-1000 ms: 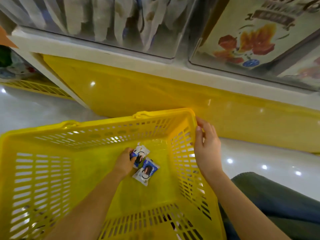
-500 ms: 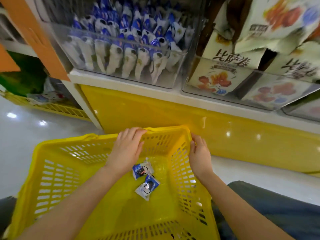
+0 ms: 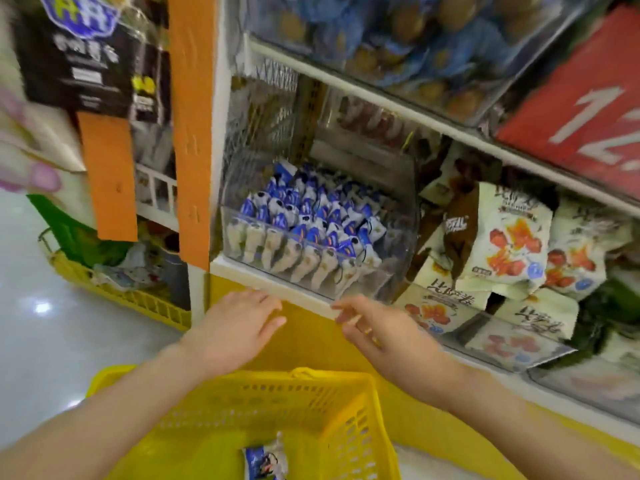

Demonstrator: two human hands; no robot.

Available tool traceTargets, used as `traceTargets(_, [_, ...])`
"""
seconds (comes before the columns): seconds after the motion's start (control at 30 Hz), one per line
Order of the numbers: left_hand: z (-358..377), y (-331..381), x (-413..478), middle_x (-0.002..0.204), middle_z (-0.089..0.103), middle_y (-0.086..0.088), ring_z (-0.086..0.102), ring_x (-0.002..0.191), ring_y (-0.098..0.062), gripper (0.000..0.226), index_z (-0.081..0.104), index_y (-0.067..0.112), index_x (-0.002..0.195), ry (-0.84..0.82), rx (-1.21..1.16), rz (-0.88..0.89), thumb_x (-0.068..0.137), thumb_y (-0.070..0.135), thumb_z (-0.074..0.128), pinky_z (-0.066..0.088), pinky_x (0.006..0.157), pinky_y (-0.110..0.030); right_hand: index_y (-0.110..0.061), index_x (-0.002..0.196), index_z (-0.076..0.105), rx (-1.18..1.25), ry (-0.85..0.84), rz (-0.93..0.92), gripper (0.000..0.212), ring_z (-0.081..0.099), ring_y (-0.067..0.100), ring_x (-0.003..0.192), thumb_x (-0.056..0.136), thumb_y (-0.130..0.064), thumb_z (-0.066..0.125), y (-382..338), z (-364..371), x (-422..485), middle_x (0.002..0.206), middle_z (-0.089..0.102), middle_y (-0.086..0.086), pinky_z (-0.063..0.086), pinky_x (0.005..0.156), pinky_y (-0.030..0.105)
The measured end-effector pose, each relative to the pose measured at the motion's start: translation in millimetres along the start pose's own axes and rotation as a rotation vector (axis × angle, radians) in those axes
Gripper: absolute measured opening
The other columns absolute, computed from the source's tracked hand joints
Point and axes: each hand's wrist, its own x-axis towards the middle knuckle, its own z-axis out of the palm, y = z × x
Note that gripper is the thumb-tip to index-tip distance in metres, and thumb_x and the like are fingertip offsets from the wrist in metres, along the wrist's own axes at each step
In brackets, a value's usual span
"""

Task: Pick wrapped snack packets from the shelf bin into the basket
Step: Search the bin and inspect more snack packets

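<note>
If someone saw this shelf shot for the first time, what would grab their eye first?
The clear shelf bin, packed with blue and white snack packets, sits mid-frame. Just below it hover the left hand and right hand, both open and empty. At the bottom, the yellow basket holds a packet.

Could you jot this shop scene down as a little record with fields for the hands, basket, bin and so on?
left hand: open, empty, between basket and shelf
right hand: open, empty, beside the left hand
basket: yellow, at least one packet inside
bin: clear, on the shelf, full of blue-and-white bin packets
bags: larger, white, right of the bin
</note>
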Motion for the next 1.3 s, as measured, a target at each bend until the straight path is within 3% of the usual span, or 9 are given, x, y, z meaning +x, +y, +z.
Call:
traceTargets(0.1, [-56,-2,13,0.101,0.060,0.005,0.055,0.093,-0.015,0.023,0.057,0.019,0.106,0.369,-0.042,0.087,0.097,0.031,0.039,0.036,0.079,-0.026,-0.033,0.124,0.045,-0.037,0.154,-0.113,0.027,0.055,-0.004,0.091,0.096,-0.030,0.043,-32,-38,34,0.107,0.055,-0.021,0.048,0.078,0.019])
traceTargets(0.2, [-85,-11,27,0.093,0.058,0.001,0.052,0.087,-0.018,0.023,0.059,0.015,0.100,0.550,0.022,0.110,0.094,0.027,0.040,0.029,0.075,-0.026,-0.026,0.121,0.050,-0.104,0.299,-0.161,0.025,0.057,0.003,0.090,0.096,-0.027,0.044,-43,-58,85,0.109,0.058,-0.012,0.048,0.076,0.022])
traceTargets(0.33, [-84,-29,41,0.108,0.058,0.003,0.052,0.101,-0.015,0.029,0.055,0.019,0.114,0.452,-0.020,0.069,0.096,0.032,0.035,0.035,0.087,-0.027,-0.019,0.120,0.053,-0.072,0.335,-0.024,0.025,0.056,0.009,0.092,0.097,-0.021,0.044,-24,-65,168,0.109,0.058,-0.004,0.047,0.080,0.026])
traceTargets(0.47, [-78,-44,47,0.095,0.065,0.005,0.059,0.086,-0.014,0.041,0.062,0.021,0.101,0.381,0.069,0.155,0.095,0.034,0.024,0.039,0.085,-0.028,-0.010,0.126,0.051,-0.105,0.171,0.181,0.032,0.054,0.022,0.108,0.099,-0.021,0.039,16,-62,239,0.124,0.056,0.009,0.035,0.084,0.022])
traceTargets(0.57, [-74,-54,51,0.084,0.066,0.005,0.060,0.076,-0.015,0.035,0.065,0.019,0.091,0.446,0.075,0.207,0.093,0.028,0.031,0.034,0.078,-0.024,-0.010,0.107,0.058,-0.040,0.172,0.262,0.024,0.050,0.021,0.087,0.099,-0.021,0.038,33,-57,276,0.100,0.056,0.011,0.032,0.073,0.026])
traceTargets(0.7, [-66,-62,58,0.082,0.066,0.001,0.059,0.074,-0.018,0.031,0.066,0.014,0.091,0.509,0.055,0.296,0.093,0.023,0.037,0.034,0.075,-0.025,-0.004,0.109,0.060,0.013,0.251,0.329,0.032,0.057,0.028,0.087,0.098,-0.027,0.042,46,-54,311,0.103,0.062,0.015,0.046,0.080,0.038])
traceTargets(0.87, [-61,-66,62,0.081,0.065,0.002,0.058,0.073,-0.016,0.028,0.067,0.015,0.089,0.533,0.048,0.327,0.093,0.023,0.041,0.036,0.074,-0.026,-0.002,0.090,0.065,-0.015,0.235,0.390,0.043,0.055,0.019,0.066,0.092,-0.043,0.051,50,-53,333,0.085,0.063,0.014,0.043,0.064,0.031])
traceTargets(1.0, [-60,-66,62,0.081,0.065,0.003,0.058,0.074,-0.015,0.028,0.067,0.016,0.089,0.521,0.043,0.315,0.094,0.023,0.040,0.037,0.075,-0.026,-0.012,0.075,0.061,-0.019,0.246,0.397,0.032,0.050,0.012,0.058,0.091,-0.038,0.054,53,-51,334,0.071,0.056,0.002,0.041,0.066,0.030])
traceTargets(1.3, [-71,-55,53,0.082,0.066,0.009,0.059,0.074,-0.010,0.035,0.065,0.023,0.090,0.424,-0.002,0.211,0.093,0.029,0.030,0.044,0.076,-0.026,-0.011,0.105,0.061,0.062,0.754,0.364,0.025,0.058,0.025,0.101,0.094,-0.029,0.049,35,-66,300,0.110,0.064,0.010,0.035,0.077,0.026])
